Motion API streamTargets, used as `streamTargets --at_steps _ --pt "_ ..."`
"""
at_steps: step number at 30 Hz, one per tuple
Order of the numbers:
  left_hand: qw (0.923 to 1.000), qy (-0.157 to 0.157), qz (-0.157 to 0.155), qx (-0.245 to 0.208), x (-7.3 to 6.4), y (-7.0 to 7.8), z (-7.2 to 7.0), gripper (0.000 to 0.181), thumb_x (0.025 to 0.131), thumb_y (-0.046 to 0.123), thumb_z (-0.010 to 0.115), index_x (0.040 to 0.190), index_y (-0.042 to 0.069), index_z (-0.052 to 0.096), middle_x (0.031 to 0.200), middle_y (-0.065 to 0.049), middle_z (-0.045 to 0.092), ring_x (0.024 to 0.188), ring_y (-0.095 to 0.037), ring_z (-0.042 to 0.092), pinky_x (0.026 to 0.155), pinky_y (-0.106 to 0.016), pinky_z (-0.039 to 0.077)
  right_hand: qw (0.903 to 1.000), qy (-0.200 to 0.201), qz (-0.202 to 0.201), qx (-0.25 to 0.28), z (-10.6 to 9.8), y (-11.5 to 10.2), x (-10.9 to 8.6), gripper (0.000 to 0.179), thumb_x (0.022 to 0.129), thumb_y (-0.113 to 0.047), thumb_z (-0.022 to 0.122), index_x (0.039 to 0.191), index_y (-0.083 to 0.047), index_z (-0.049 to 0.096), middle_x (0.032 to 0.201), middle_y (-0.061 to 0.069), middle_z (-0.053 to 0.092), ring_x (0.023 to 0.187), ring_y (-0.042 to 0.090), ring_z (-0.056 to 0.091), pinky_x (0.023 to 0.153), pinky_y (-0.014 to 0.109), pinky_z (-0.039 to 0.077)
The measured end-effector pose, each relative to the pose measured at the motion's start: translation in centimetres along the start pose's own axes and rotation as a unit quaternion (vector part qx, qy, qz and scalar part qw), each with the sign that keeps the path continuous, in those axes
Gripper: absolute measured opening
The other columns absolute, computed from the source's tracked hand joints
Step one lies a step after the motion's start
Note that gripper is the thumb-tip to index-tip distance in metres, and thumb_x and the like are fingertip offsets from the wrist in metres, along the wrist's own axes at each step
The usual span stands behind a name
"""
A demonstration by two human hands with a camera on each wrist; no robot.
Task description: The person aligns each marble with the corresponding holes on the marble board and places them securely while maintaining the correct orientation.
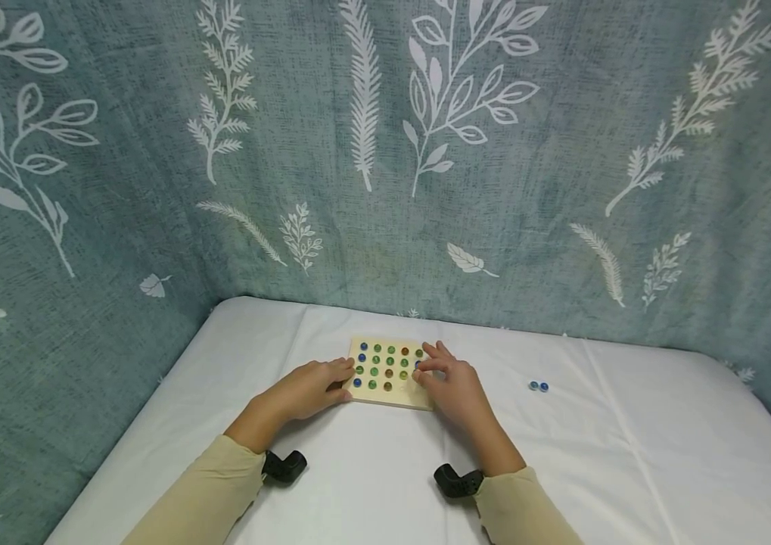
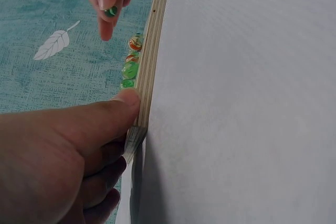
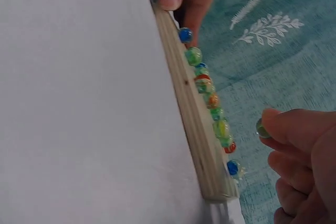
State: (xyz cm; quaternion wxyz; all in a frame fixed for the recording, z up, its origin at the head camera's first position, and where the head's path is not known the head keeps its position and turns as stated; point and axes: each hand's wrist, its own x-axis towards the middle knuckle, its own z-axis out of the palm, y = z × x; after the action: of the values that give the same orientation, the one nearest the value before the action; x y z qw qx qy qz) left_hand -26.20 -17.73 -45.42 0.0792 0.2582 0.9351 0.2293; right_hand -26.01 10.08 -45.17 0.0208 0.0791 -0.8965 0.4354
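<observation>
A pale wooden board [image 1: 411, 398] bears rows of glass marbles [image 1: 390, 361] in blue, green, amber and red-brown. My left hand [image 1: 313, 387] holds the board by its near left corner; in the left wrist view the thumb [image 2: 126, 100] presses the edge and the other fingers curl alongside. Above the board's right part is my right hand [image 1: 452, 384]. Its thumb and finger pinch a green marble [image 3: 262, 128], held off the board in both wrist views. A blue marble [image 3: 233, 168] sits near the board's right end, close below that hand.
Two bluish marbles [image 1: 539, 386] lie side by side on the white cloth [image 1: 603, 454], right of the board. A teal curtain with white leaf patterns [image 1: 331, 151] hangs behind and along the left. Black wrist devices [image 1: 456, 482] sit at both sleeves.
</observation>
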Motion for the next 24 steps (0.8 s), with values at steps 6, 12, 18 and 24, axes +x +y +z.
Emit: streamTargets --at_steps 6,12,18,24 --pt "1.0000 0.003 -0.003 0.000 0.0 -0.1 0.2 0.057 0.094 0.032 0.067 0.144 0.011 0.051 0.154 -0.003 0.043 0.144 -0.021 0.039 0.118 -0.042 0.035 0.9986 -0.028 -0.039 -0.022 1.1 -0.1 -0.5 0.019 0.090 -0.021 0.072 0.103 -0.009 0.077 0.151 0.004 0.048 0.150 0.024 0.025 0.119 0.056 0.025" --pt "1.0000 0.003 0.000 -0.001 0.0 -0.2 0.2 0.057 0.094 0.033 0.066 0.144 0.011 0.051 0.154 -0.003 0.042 0.144 -0.021 0.038 0.118 -0.042 0.035 0.9970 -0.040 -0.054 -0.040 1.7 -0.1 -0.5 0.020 0.090 -0.022 0.073 0.105 -0.009 0.077 0.151 0.004 0.047 0.150 0.024 0.026 0.120 0.054 0.026" --pt "1.0000 0.003 -0.002 0.000 0.1 -0.1 0.1 0.057 0.094 0.033 0.066 0.144 0.010 0.051 0.154 -0.003 0.042 0.144 -0.021 0.038 0.118 -0.041 0.034 0.9954 -0.048 -0.062 -0.055 2.0 0.0 -0.6 0.020 0.089 -0.021 0.074 0.106 -0.010 0.077 0.151 0.003 0.047 0.149 0.025 0.027 0.120 0.056 0.025" --pt "0.9999 0.003 -0.007 -0.008 0.0 0.1 0.1 0.056 0.094 0.031 0.067 0.144 0.010 0.052 0.154 -0.004 0.042 0.144 -0.022 0.038 0.118 -0.042 0.034 0.9947 -0.052 -0.062 -0.063 2.1 0.0 -0.7 0.021 0.089 -0.020 0.074 0.107 -0.011 0.077 0.152 0.003 0.046 0.150 0.024 0.026 0.119 0.058 0.026"
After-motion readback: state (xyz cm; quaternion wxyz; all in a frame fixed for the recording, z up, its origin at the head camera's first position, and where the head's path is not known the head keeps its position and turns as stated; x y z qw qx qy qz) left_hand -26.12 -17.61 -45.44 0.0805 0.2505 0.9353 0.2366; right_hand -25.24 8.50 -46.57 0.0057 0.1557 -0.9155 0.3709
